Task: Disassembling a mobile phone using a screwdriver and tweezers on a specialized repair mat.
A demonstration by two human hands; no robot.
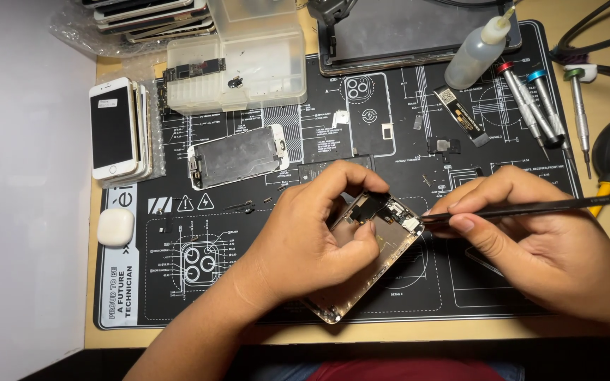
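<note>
Evidently, the opened phone body at lower centre was gripped by the left hand; the black tool, pinched by the right hand, could have slipped, gouging the connector

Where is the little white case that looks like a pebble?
In the head view, the small white case sits at the left edge of the black work mat, just below the stack of white phones and left of the left hand.
</note>
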